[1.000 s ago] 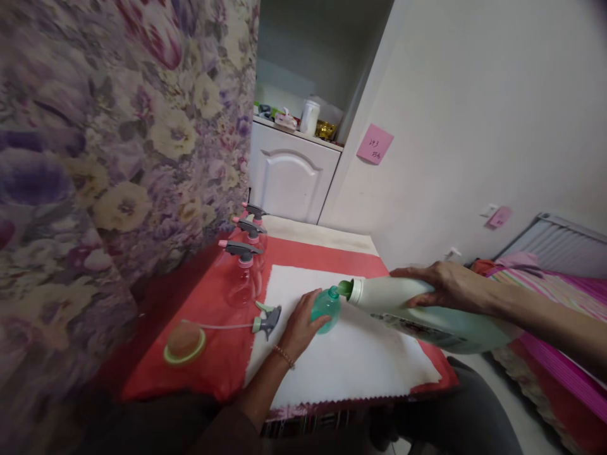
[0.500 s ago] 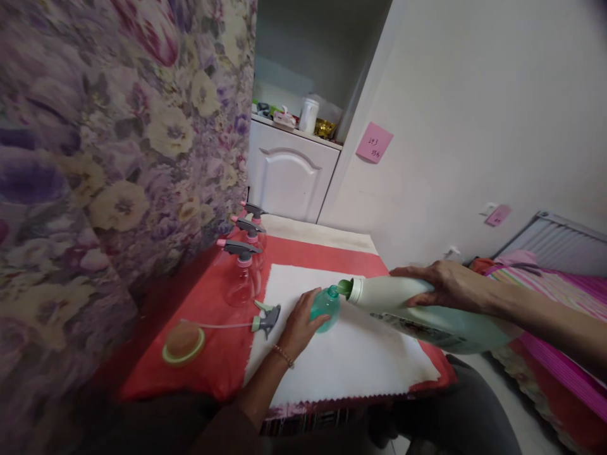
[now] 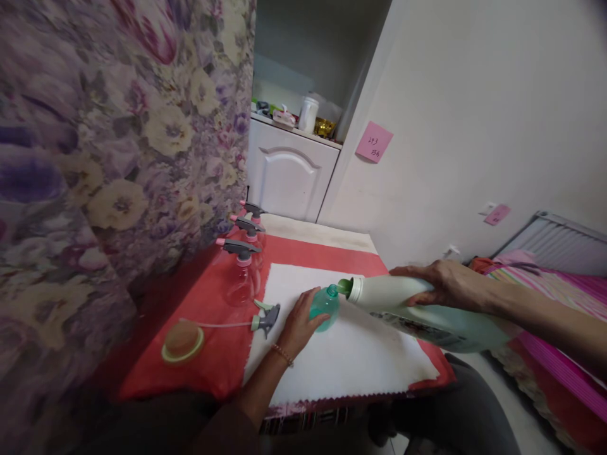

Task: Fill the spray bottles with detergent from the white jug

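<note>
My left hand is wrapped round a small teal spray bottle that stands without its top on a white cloth. My right hand grips a large pale green detergent jug, tipped on its side. The jug's green spout rests at the small bottle's neck. A loose trigger sprayer head with a long tube lies just left of my left hand.
Three clear pink spray bottles with grey triggers stand in a row along a floral curtain. A green-rimmed cap lies on the red tablecloth. A white cabinet is behind; a bed at right.
</note>
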